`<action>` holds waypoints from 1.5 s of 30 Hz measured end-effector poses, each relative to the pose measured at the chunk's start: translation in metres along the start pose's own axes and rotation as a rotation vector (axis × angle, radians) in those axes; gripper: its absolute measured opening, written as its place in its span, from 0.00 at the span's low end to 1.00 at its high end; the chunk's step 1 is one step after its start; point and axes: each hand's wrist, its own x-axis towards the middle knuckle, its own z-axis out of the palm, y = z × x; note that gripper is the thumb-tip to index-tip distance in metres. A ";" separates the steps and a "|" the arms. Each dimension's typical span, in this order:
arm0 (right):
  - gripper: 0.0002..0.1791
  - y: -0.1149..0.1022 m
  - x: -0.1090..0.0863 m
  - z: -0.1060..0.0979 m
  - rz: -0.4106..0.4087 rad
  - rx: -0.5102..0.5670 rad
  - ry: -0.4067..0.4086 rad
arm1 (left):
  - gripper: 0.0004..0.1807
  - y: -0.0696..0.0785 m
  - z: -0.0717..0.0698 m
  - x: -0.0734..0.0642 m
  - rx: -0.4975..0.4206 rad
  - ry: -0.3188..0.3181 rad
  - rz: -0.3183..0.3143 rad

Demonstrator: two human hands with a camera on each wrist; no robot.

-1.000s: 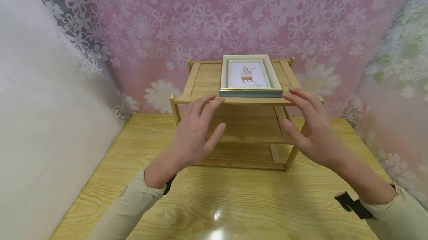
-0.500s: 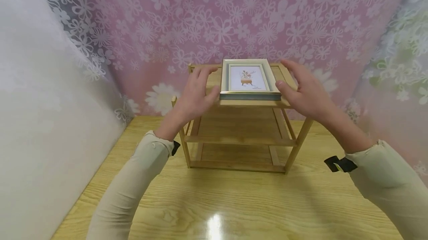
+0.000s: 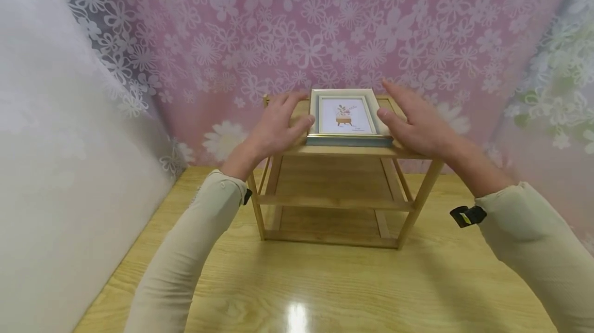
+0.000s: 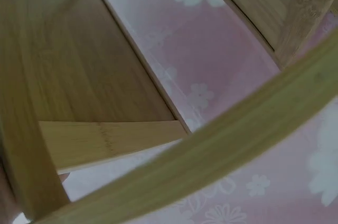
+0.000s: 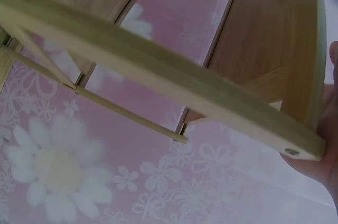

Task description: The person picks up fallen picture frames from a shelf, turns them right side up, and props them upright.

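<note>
A picture frame [image 3: 345, 141] with a plant print lies face up on the top tier of a wooden shelf [image 3: 297, 202]. My left hand [image 3: 278, 124] is at its left side, the thumb reaching the frame's edge and the fingers stretched forward. Against the right edge rests the thumb of my right hand [image 3: 419, 121], whose fingers extend past the frame's far right. In the right wrist view, part of the right hand [image 5: 323, 158] shows beside the shelf's end. Mostly wooden shelf parts fill the left wrist view, and the frame is hidden there.
Two lower tiers of the shelf stand beneath the top. Under it spreads a wood-grain surface [image 3: 260, 286]. A pink floral backdrop [image 3: 278, 29] rises close behind, with a white wall [image 3: 69, 142] on the left and a pale floral one [image 3: 552, 132] on the right.
Both hands have moved forward from the shelf's front edge to the two sides of the picture frame. Over the last half second the left thumb has come closer to it.
</note>
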 end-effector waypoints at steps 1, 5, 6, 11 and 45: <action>0.37 0.002 0.000 0.000 -0.004 -0.017 -0.018 | 0.32 -0.001 0.001 0.000 0.025 -0.013 0.003; 0.38 0.008 -0.002 0.001 -0.006 -0.043 -0.071 | 0.35 -0.004 0.004 0.002 0.098 -0.043 0.017; 0.38 0.009 -0.002 0.002 0.002 -0.037 -0.083 | 0.35 -0.004 0.005 0.002 0.110 -0.049 0.018; 0.39 0.010 -0.002 0.001 -0.012 0.001 -0.131 | 0.32 -0.003 0.005 0.002 0.132 -0.066 0.013; 0.39 0.016 -0.005 -0.004 0.028 0.165 -0.273 | 0.22 -0.004 0.004 -0.003 0.019 -0.143 0.032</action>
